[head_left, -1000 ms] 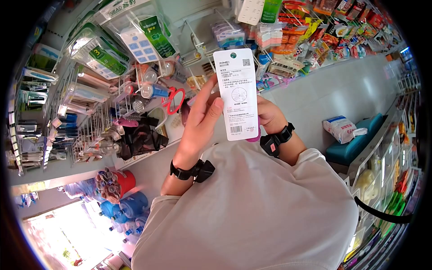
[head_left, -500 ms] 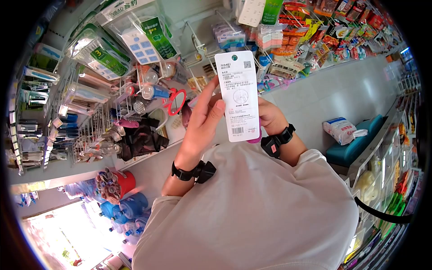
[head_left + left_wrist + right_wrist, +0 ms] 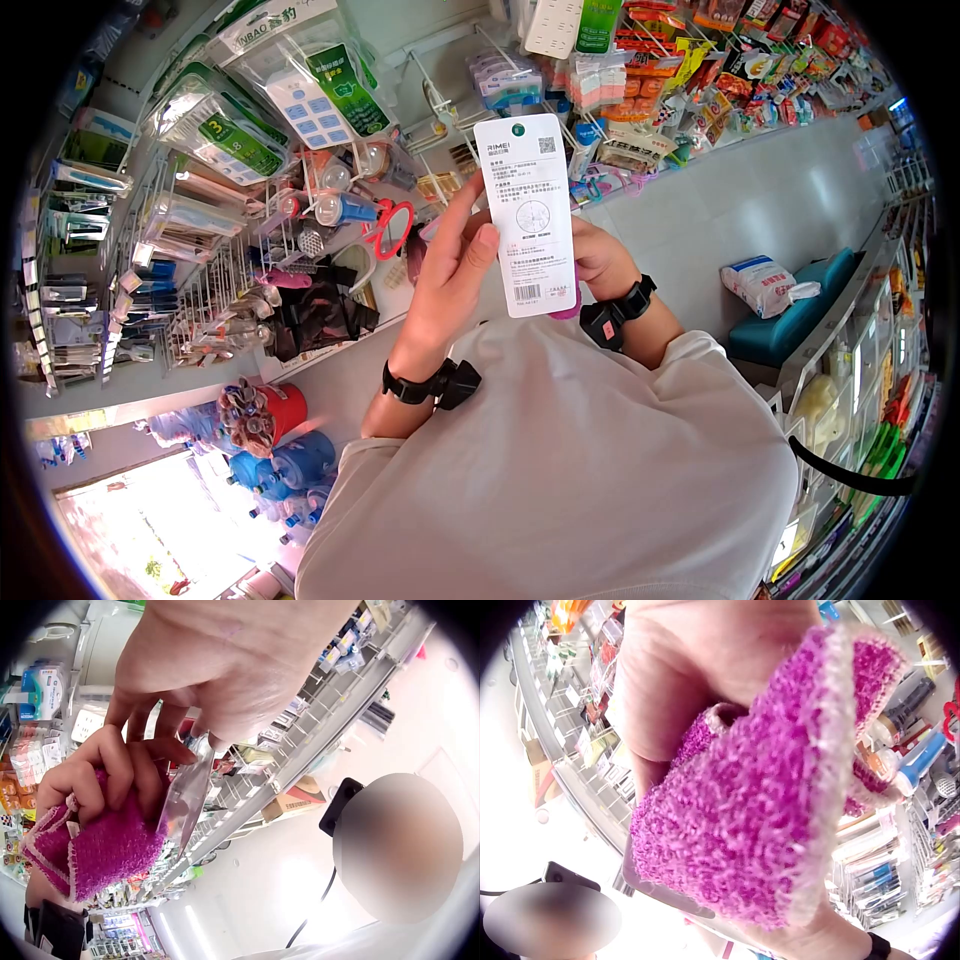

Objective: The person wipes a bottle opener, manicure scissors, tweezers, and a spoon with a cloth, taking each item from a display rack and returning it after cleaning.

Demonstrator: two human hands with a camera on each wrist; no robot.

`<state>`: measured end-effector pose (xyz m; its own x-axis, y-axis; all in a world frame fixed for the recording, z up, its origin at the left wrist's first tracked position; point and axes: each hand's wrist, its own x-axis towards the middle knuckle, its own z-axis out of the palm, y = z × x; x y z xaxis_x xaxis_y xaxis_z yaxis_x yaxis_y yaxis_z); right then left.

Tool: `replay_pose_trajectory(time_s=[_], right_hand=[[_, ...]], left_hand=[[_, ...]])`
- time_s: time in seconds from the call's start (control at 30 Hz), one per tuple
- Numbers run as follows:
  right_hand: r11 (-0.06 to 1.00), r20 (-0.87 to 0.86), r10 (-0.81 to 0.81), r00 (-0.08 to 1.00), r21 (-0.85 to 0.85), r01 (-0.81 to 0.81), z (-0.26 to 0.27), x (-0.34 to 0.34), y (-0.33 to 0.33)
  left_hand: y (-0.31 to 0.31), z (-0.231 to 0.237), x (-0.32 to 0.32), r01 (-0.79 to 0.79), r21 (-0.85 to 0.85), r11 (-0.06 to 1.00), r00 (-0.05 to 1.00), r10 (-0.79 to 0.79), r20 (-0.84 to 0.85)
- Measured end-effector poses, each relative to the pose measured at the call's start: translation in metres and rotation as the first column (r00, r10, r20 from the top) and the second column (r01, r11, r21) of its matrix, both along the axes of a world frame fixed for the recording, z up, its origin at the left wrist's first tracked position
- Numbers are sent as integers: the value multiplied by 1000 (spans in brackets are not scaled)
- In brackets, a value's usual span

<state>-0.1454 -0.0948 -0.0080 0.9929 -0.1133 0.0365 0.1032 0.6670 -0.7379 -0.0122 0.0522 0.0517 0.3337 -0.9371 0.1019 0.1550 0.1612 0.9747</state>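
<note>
Upright before the chest, a white product card (image 3: 526, 215) printed with text, a round diagram and a barcode faces the head camera. My left hand (image 3: 452, 270) pinches its left edge, thumb toward the front. Behind the card, a fuzzy purple cloth (image 3: 742, 810) with a pale stitched border is attached or held against it; only a purple sliver shows in the head view. My right hand (image 3: 605, 262) grips this cloth from the right side, its fingers (image 3: 112, 769) curled over the folds in the left wrist view. The cloth covers much of that hand in the right wrist view.
Racks of hanging packages (image 3: 345, 90) surround the hands at the back and left. A red-framed mirror (image 3: 392, 230) hangs near my left hand. A teal seat (image 3: 790, 310) with a white bag (image 3: 765, 285) stands right; blue water bottles (image 3: 300, 460) are lower left.
In the head view the card and my left hand have sunk very slightly. Both hands keep the same hold.
</note>
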Motion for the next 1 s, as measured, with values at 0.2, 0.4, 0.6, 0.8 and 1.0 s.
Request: replay_pose_trajectory(time_s=[0.2, 0.4, 0.6, 0.8, 1.0], right_hand=[[999, -26, -30, 999, 12, 31, 2, 0, 3], [1000, 33, 4, 999, 27, -5, -10, 6, -2], [999, 35, 26, 999, -27, -26, -8, 7, -4], [998, -22, -1, 1000, -57, 0, -1, 5, -2], [998, -29, 4, 1000, -64, -5, -4, 4, -4]], left_hand=[[0, 1, 0, -2, 2, 1000, 1000, 2, 2], [-1, 3, 2, 2, 5, 1000, 999, -2, 34], [-3, -1, 3, -34, 4, 999, 999, 34, 41], [-5, -5, 3, -67, 0, 998, 997, 67, 34], [-4, -5, 5, -46, 12, 999, 998, 45, 48]])
